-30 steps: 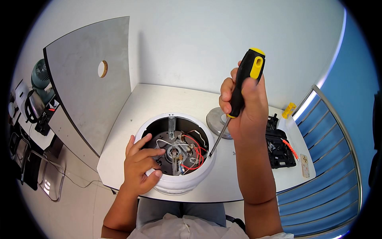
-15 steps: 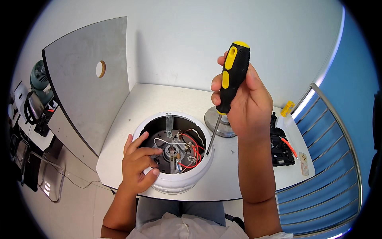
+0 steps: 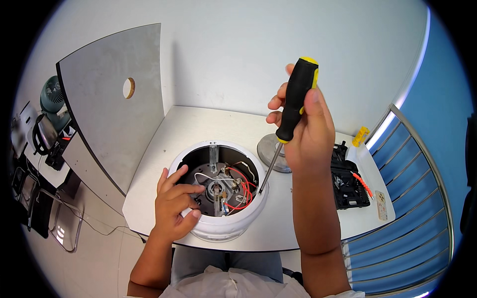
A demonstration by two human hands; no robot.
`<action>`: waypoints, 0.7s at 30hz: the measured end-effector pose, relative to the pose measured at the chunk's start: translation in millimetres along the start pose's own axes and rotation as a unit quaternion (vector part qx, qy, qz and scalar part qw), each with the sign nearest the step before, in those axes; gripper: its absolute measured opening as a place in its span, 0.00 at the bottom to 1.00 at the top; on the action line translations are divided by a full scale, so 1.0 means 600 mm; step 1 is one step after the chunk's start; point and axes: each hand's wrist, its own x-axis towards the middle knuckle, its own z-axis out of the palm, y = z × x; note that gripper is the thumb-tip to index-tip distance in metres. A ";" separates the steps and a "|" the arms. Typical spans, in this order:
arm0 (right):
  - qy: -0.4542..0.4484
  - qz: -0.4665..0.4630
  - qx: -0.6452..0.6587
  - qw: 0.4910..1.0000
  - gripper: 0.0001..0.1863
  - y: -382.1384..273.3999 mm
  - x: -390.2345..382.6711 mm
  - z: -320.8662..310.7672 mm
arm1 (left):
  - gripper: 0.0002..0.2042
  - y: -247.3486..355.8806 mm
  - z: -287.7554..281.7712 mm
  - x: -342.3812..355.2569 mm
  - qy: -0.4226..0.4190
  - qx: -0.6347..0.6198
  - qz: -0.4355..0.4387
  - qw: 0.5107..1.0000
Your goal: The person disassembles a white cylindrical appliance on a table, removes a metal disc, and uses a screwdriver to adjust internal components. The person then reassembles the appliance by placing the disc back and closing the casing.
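Note:
A white round appliance housing [image 3: 218, 229], open at the top, stands near the table's front edge. Inside it show red and white wires [image 3: 245, 191], metal brackets and a round central part. My left hand [image 3: 180, 201] grips the housing's left rim, its thumb on the near side and its fingers reaching over the opening. My right hand [image 3: 310, 131] is closed round the black and yellow handle of a screwdriver [image 3: 294, 99]. Its shaft slants down to the left, with the tip at the right rim of the housing. What the tip meets is too small to make out.
Behind the shaft lies a grey metal disc [image 3: 268, 149]. Further right are a black tool case [image 3: 348, 186], an orange-red coiled item [image 3: 361, 184], a yellow piece [image 3: 360, 136] and a pale remote [image 3: 381, 204]. A grey partition [image 3: 107, 94] borders the left; a metal railing [image 3: 422, 149] curves on the right.
The screwdriver has turned in my right hand; its yellow patches now face right instead of toward me. The handle's top leans slightly further right. My left hand keeps its place on the rim.

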 end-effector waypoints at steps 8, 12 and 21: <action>-0.049 -0.044 0.044 0.997 0.22 -0.002 0.003 -0.016 | 0.10 0.004 -0.001 0.003 0.001 -0.008 0.002 1.000; -0.037 -0.024 -0.039 0.998 0.25 -0.009 0.000 -0.009 | 0.10 0.003 -0.001 0.002 -0.001 -0.005 -0.001 1.000; -0.064 -0.036 0.049 0.996 0.25 -0.005 0.002 -0.016 | 0.10 0.002 0.000 0.002 -0.002 -0.006 0.000 1.000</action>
